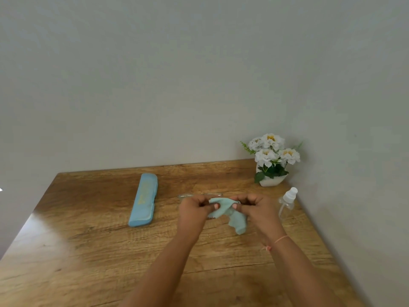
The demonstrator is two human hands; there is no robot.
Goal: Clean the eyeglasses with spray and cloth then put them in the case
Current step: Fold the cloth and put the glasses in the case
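One view only: a wide-angle camera on the person's head, looking forward and down toward 12 o'clock. It sits near, above the surface (88,251), whose front runs out of frame at 6 o'clock; the wall (199,74) fills the upper half.

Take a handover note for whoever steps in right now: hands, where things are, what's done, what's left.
Left hand grips the eyeglasses; right hand pinches the cloth against them, above the table.
Case lies closed on the left; spray bottle stands on the right.
Done: wiping under way; spraying cannot be confirmed.
Left: finish wiping, open case, put eyeglasses in.
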